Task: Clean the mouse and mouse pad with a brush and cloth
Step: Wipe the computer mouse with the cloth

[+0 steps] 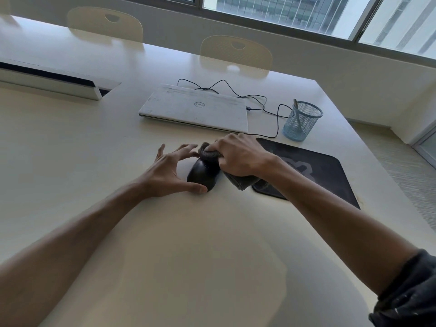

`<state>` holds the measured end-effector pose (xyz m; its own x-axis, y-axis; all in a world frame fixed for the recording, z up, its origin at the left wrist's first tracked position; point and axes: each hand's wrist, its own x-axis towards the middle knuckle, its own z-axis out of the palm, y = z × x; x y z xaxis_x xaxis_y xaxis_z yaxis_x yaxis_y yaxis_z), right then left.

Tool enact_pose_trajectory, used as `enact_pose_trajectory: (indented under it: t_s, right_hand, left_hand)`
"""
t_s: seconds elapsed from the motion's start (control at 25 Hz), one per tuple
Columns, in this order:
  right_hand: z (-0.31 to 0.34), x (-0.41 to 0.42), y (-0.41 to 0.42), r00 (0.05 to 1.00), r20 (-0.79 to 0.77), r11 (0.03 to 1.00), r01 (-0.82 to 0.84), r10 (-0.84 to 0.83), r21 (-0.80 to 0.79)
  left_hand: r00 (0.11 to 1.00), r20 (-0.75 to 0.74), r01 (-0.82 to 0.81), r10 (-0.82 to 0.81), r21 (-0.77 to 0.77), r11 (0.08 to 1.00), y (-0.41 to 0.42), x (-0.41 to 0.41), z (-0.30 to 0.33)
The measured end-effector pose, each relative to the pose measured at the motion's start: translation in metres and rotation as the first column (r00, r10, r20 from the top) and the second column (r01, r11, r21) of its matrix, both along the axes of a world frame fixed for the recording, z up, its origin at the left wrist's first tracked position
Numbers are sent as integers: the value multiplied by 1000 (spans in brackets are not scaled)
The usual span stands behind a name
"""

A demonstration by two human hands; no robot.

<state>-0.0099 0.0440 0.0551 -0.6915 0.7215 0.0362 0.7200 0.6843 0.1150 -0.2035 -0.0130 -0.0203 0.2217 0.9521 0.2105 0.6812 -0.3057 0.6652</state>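
A black mouse point(202, 173) lies on the white table, just left of the black mouse pad point(313, 171). My left hand point(169, 172) steadies the mouse, thumb at its near end and fingers spread at its far end. My right hand point(238, 155) is closed on a bunched grey cloth point(208, 154) and presses it onto the mouse's far top. A tail of the cloth hangs down onto the pad's near left corner. The brush point(296, 114) stands in a blue mesh cup point(302, 121), away from both hands.
A closed white laptop point(195, 108) lies behind the hands, its black cable point(259, 100) running toward the cup. A white cable box lid point(52, 79) stands raised at the left. Two chairs point(236, 53) sit at the far side. The table's right edge runs past the pad.
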Motion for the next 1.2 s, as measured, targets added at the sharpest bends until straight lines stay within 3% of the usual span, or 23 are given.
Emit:
enact_pose_trajectory:
  t_s: [0.16, 0.56, 0.76, 0.84, 0.96, 1.2]
  right_hand:
    - [-7, -4, -7, 995, 48, 992, -93, 89, 87]
    - [-5, 1, -30, 950, 79, 940, -310, 301, 141]
    - [5, 6, -43, 902, -28, 902, -430, 431, 38]
    - [8, 7, -37, 929, -95, 934, -353, 357, 58]
    - [-2, 2, -33, 980, -39, 978, -191, 195, 87]
    - [-12, -9, -67, 942, 62, 936, -334, 329, 109]
  left_hand:
    - [1000, -2, -2, 2, -74, 997, 2, 0, 1]
    - [998, 28, 59, -57, -64, 996, 9, -2, -1]
    - [995, -54, 87, -87, 0, 996, 9, -2, -4]
    - [991, -79, 109, -107, 24, 994, 9, -2, -3]
    - [988, -97, 122, -118, 40, 992, 9, -4, -5]
    - [981, -152, 130, -121, 49, 990, 12, -6, -4]
